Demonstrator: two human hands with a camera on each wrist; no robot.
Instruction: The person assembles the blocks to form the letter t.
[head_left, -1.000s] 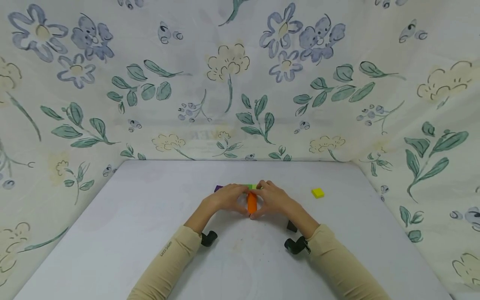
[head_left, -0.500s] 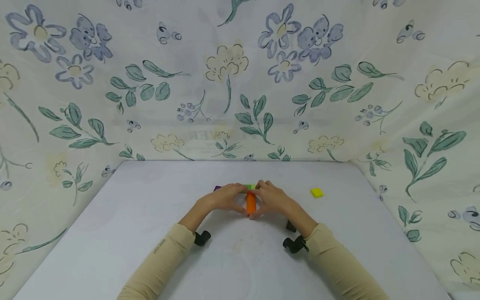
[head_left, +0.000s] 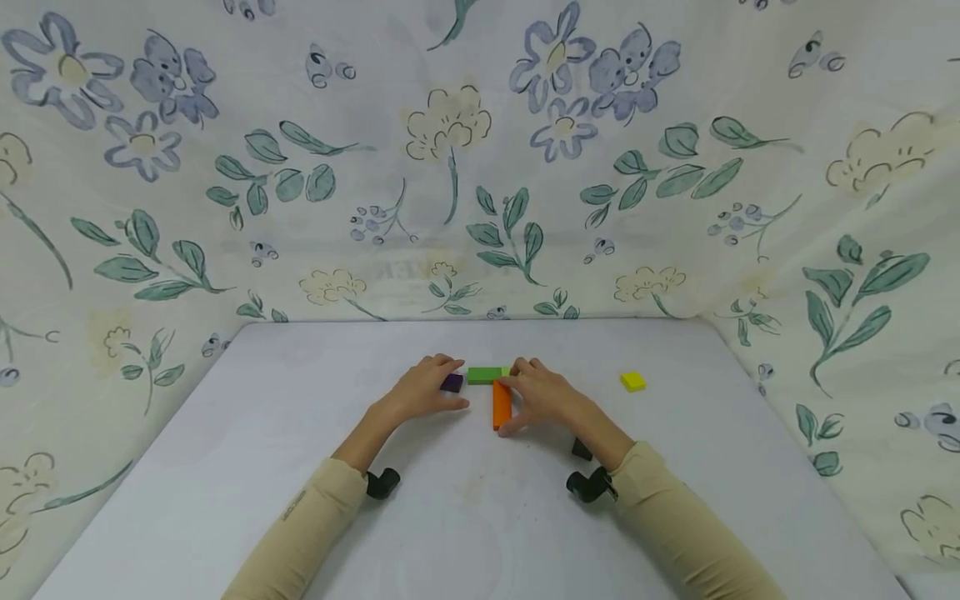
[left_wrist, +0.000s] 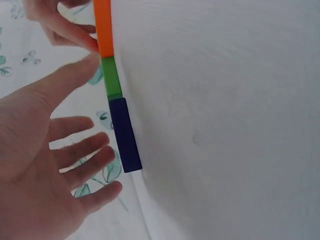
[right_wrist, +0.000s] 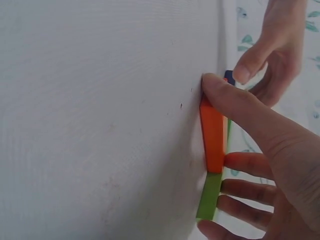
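An orange block lies lengthwise on the table, its far end meeting a green block. My right hand pinches it, thumb at the near end and index finger at the far end. The other right fingers lie along a light green block in the right wrist view. My left hand holds nothing, its fingers spread and thumb apart. It is nearest to a dark purple block, which it partly covers in the head view. In the left wrist view the purple block stands beyond its fingertips.
A yellow block lies to the right on the white table. Partly behind the right forearm is a dark block. Black wrist cameras stick out at both cuffs. A flower-print cloth encloses the table's back and sides.
My left hand has let go of the orange block and moved left toward the purple block, uncovering the green block. The right hand stays at the orange block.
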